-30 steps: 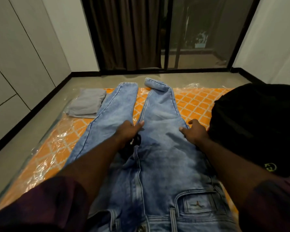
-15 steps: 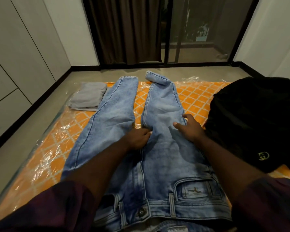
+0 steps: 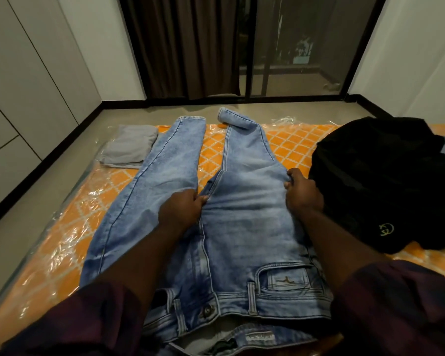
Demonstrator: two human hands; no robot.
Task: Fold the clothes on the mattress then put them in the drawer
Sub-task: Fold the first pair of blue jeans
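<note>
Light blue jeans (image 3: 242, 217) lie flat on the orange patterned mattress (image 3: 293, 147), waistband toward me, legs spread apart and pointing away. My left hand (image 3: 181, 210) pinches the inner seam of the right leg at the crotch. My right hand (image 3: 299, 192) grips the outer edge of that same leg at the thigh. The far hem of the right leg is turned over. A folded grey garment (image 3: 130, 146) rests at the mattress's far left corner. A black garment (image 3: 385, 181) with a small logo lies crumpled on the right.
Clear plastic wrap (image 3: 62, 227) covers the mattress. Bare floor (image 3: 31, 201) runs along the left, beside white cabinet fronts (image 3: 16, 98). A dark curtain (image 3: 185, 47) and a glass sliding door (image 3: 293, 47) stand beyond the mattress.
Both hands slid further up the right leg of the jeans. The left went from resting flat to pinching the inner seam; the right moved to the outer edge and closed on it.
</note>
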